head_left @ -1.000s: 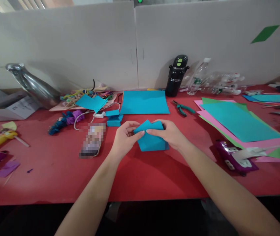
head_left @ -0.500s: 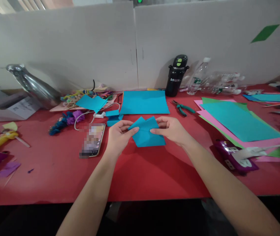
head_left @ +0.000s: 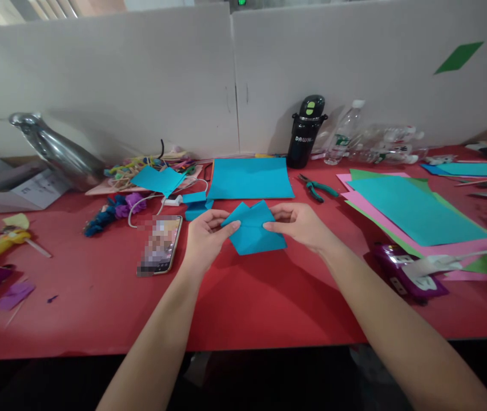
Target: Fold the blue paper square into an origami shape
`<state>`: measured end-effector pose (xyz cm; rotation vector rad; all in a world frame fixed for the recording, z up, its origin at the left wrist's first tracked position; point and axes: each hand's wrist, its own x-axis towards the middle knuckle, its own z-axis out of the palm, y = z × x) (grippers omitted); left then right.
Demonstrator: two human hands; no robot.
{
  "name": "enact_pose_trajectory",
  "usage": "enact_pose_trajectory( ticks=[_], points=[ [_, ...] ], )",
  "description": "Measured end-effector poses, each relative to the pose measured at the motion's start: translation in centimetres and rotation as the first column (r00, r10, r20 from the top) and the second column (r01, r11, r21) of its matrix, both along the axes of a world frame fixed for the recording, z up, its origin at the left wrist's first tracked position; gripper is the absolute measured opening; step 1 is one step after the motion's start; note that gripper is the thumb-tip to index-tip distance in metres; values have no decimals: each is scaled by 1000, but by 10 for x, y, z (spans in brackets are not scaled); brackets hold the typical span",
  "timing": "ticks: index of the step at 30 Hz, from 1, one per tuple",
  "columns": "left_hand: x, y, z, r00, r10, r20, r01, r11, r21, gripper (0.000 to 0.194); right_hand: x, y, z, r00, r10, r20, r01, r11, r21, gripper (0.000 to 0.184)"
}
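Observation:
A folded piece of blue paper is held up in front of me over the red table. My left hand pinches its left edge, thumb on the near face and fingers behind. On the opposite edge my right hand grips the paper the same way. Two pointed corners rise along the paper's top, with a notch between them. Behind it lies a stack of blue sheets. Near my left hand are a small folded blue paper and a phone with a lit, blurred screen.
Green-handled pliers, a black bottle and plastic bottles stand or lie at the back. Coloured sheets and a purple power strip are on the right. A steel jug and yellow glue gun are on the left.
Both hands stay on the blue paper. Its lower right edge tilts up slightly, and the right thumb has shifted a little to the right.

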<state>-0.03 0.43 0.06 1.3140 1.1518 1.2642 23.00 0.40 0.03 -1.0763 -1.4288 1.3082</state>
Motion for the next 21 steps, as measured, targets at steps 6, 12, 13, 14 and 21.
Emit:
enact_pose_trajectory(
  ticks=[6,12,13,14,21],
  points=[
    [3,0,-4,999,-38,-2,38,999,13,39,-10,-4,1,996,45,-77,-54,993,-108,42],
    [2,-1,-4,991,-130,-14,130,991,-17,35,-12,-5,-2,993,37,-108,-50,992,-117,41],
    [1,-1,-3,992,-126,1,126,992,-29,35,-10,-4,-2,994,35,-102,-46,993,-112,40],
    [0,-1,-2,993,-118,14,118,992,-38,35,-9,-4,-2,995,32,-96,-42,993,-107,40],
    [-4,0,1,998,-64,-27,65,997,31,32,-4,-3,0,995,53,-81,-61,993,-101,45]
  ],
)
